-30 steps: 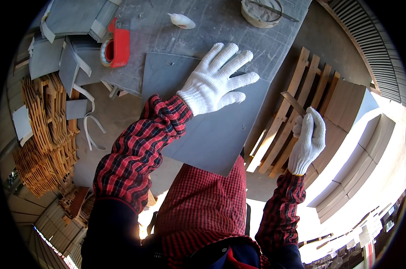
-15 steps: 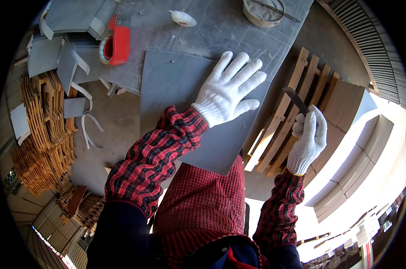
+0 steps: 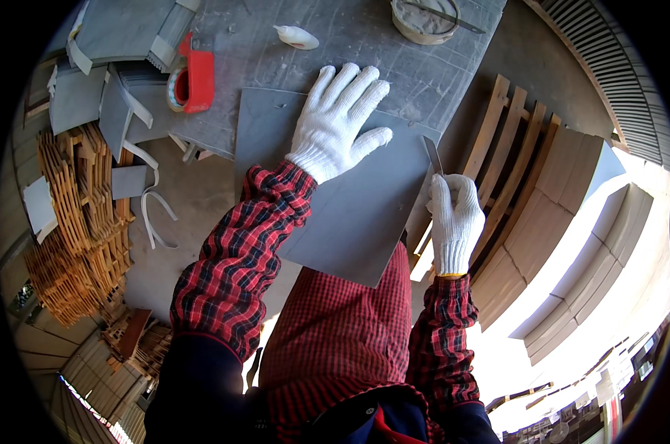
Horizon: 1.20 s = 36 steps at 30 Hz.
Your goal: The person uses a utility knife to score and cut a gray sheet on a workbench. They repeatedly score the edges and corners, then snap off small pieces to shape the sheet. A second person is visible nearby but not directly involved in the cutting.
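Note:
A flat grey sheet (image 3: 350, 214) lies on the worktable, its near end jutting past the table edge over my lap. My left hand (image 3: 336, 122), in a white knitted glove, rests flat on the sheet's upper part with its fingers stretched forward and apart. In my gloved right hand (image 3: 455, 222) is a knife with a dark, narrow blade (image 3: 432, 154). The blade points up and away, right beside the sheet's right edge; whether it touches cannot be seen. My fingers hide the knife's handle.
On the grey worktable (image 3: 239, 37) are a red tape dispenser (image 3: 200, 81), a white squeeze bottle (image 3: 297, 37) and a bowl of grey paste (image 3: 424, 22) with a blade across it. Grey panels (image 3: 120, 29) are stacked at left. Wooden pallets (image 3: 509, 140) and stacked boards (image 3: 549, 200) stand at right.
My right hand has brought the knife leftward to the sheet's right edge. My left hand has shifted left and slightly forward on the sheet, still spread.

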Available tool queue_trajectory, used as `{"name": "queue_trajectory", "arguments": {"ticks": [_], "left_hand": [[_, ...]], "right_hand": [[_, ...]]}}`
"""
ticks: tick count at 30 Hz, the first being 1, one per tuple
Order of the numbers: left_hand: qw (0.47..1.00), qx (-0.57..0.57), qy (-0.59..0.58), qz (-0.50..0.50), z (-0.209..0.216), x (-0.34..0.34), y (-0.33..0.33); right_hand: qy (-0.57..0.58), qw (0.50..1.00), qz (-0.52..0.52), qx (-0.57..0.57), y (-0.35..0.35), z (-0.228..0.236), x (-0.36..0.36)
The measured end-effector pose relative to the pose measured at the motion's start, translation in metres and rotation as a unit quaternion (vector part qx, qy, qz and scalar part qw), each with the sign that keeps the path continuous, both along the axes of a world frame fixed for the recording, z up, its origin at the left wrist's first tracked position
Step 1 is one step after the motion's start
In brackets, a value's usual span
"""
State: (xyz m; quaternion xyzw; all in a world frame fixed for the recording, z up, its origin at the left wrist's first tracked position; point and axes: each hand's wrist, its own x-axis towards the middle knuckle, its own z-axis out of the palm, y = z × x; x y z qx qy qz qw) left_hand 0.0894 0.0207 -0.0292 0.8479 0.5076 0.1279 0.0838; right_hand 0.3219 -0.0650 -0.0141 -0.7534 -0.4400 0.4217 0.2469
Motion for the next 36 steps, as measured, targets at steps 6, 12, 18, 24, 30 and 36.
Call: {"name": "queue_trajectory", "arguments": {"ticks": [6,12,18,24,30,36], "left_hand": [[1.0,-0.009,-0.021,0.011,0.009,0.002,0.0],[0.999,0.002,-0.032,0.015,0.007,0.003,0.003],[0.999,0.0,-0.029,0.017,0.004,0.005,0.003],[1.0,-0.009,-0.02,0.015,0.004,0.006,0.004],[1.0,-0.023,-0.012,0.012,0.005,0.007,0.004],[1.0,-0.015,-0.005,0.012,0.005,0.008,0.003]], "right_hand": [[-0.024,0.998,0.048,0.034,0.002,0.006,0.003],[0.065,0.997,-0.005,0.05,0.012,0.023,-0.024],[-0.064,0.997,0.035,0.04,0.017,0.009,-0.041],[-0.071,0.996,0.004,0.046,0.012,0.006,-0.053],[-0.163,0.985,-0.018,0.057,0.013,0.009,-0.071],[-0.266,0.961,0.035,0.062,0.017,0.014,-0.075]]}}
